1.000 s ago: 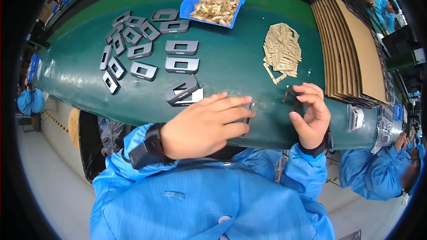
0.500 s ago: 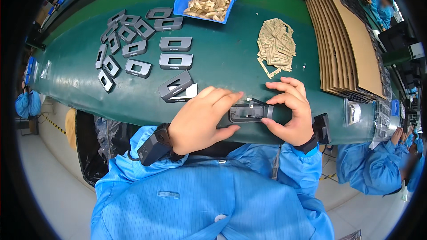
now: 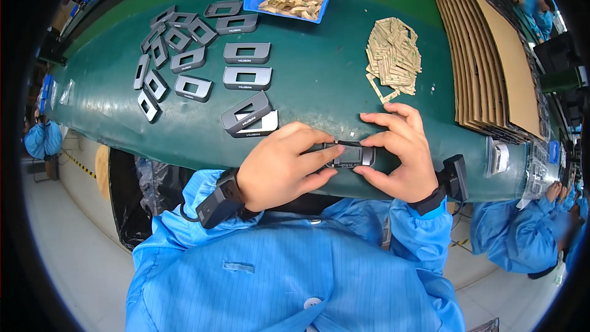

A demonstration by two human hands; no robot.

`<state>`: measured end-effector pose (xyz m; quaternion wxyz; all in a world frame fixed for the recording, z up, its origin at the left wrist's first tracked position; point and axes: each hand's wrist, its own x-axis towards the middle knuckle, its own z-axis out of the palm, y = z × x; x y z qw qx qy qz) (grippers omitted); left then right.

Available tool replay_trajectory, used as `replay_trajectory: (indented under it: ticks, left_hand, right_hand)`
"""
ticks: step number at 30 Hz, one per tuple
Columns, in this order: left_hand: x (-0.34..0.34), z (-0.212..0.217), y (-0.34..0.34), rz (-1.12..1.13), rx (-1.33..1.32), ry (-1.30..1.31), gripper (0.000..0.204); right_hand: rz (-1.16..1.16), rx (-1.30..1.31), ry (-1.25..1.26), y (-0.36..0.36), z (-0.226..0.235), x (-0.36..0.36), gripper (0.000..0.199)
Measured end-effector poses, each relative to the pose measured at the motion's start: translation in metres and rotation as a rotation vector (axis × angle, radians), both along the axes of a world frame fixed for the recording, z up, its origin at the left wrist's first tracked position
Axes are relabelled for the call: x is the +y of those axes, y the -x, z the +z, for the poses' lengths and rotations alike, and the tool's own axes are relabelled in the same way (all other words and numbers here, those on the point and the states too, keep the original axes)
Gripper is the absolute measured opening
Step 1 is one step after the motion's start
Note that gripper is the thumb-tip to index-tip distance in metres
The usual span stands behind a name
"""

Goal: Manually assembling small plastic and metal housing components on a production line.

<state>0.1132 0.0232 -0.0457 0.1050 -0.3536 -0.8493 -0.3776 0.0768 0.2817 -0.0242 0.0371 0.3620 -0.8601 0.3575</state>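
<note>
Head view: small dark frame part pinched between left grip and right grip, both closed on its ends.

The person wore a bright blue, finely striped work smock with long sleeves that ended in gathered cuffs. A small stitched tab of the same blue cloth sat on the chest, and a pale round button showed near the lower edge. Both hands were bare. A black boxy device on a dark band circled the left wrist, and a matching black box on a strap circled the right wrist.
</note>
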Motion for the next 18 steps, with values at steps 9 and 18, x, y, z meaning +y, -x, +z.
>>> replay_trajectory:
  ticks: [9, 18]
  left_hand:
    - [0.008, 0.000, -0.006, 0.044, 0.092, 0.144, 0.041]
    - [0.002, 0.014, -0.003, 0.002, -0.009, 0.157, 0.040]
  right_hand:
    - [-0.016, -0.017, 0.004, -0.001, -0.003, 0.003, 0.047]
    - [-0.010, -0.066, 0.014, -0.003, -0.003, 0.005, 0.050]
